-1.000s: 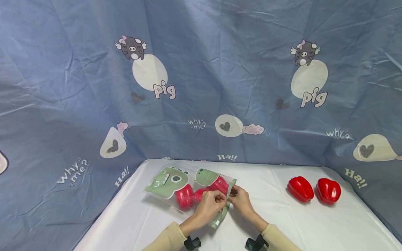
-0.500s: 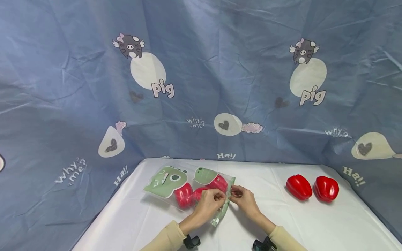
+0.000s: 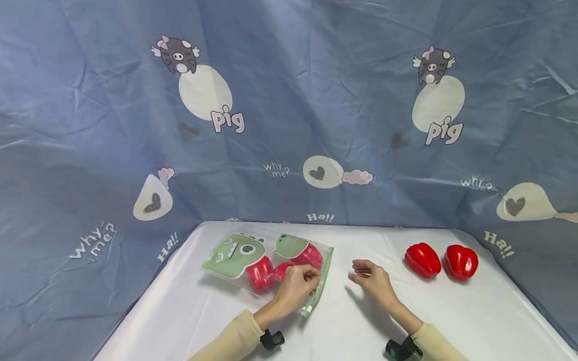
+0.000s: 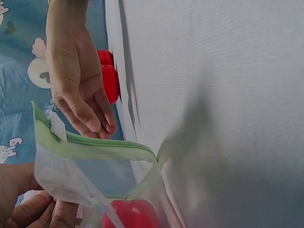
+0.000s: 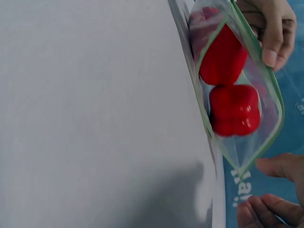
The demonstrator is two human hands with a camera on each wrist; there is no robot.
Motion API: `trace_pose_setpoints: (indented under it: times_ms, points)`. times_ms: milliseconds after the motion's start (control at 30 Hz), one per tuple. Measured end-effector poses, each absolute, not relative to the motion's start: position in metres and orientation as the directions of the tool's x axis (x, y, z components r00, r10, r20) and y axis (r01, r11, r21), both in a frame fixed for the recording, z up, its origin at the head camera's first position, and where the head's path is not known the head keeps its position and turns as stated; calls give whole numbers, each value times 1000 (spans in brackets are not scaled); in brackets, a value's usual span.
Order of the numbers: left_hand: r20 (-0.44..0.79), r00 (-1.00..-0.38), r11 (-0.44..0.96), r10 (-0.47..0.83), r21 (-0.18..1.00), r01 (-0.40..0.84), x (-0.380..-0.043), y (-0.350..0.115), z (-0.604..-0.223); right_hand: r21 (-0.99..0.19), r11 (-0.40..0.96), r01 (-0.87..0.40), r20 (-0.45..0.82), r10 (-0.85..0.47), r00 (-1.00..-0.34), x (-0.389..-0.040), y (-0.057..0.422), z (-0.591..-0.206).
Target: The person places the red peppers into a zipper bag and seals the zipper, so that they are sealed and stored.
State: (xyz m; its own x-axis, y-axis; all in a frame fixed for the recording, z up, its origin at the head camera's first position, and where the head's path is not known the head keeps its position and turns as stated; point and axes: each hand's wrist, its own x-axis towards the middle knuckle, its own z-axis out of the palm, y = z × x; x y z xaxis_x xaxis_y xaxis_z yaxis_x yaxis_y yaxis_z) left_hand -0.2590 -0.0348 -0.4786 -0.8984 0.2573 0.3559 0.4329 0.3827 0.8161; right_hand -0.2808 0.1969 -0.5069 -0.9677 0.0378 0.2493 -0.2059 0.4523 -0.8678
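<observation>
A clear zip bag [image 3: 232, 256] with a green dinosaur print lies on the table at centre left. Several red bell peppers [image 5: 235, 110] show inside it. My left hand [image 3: 295, 282] pinches the upper side of the bag near its green-edged mouth. In the right wrist view that mouth gapes. My right hand [image 3: 376, 285] hovers just right of the mouth, holding nothing, its thumb apart from its loosely bent fingers. A white slider [image 4: 58, 126] sits at one end of the green zip strip. Two loose red bell peppers [image 3: 422, 260] lie farther right.
A white cloth covers the table [image 3: 343, 331]. Behind it hangs a blue printed curtain [image 3: 280, 125], which also borders both sides. Each wrist wears a black camera mount [image 3: 272, 340].
My right hand has let go of the bag's mouth and moved right, away from it. The left hand keeps its pinch on the bag. The head view has tilted slightly.
</observation>
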Motion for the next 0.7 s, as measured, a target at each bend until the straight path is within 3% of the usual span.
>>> trace_pose_setpoints:
  times_ms: [367, 700]
  points:
    - [343, -901, 374, 265, 825, 424, -261, -35, -479, -841, 506, -193, 238, 26, -971, -270, 223, -505]
    - [335, -905, 387, 263, 823, 417, -260, -35, -478, -770, 589, -246, 333, 40, -942, -264, 251, -492]
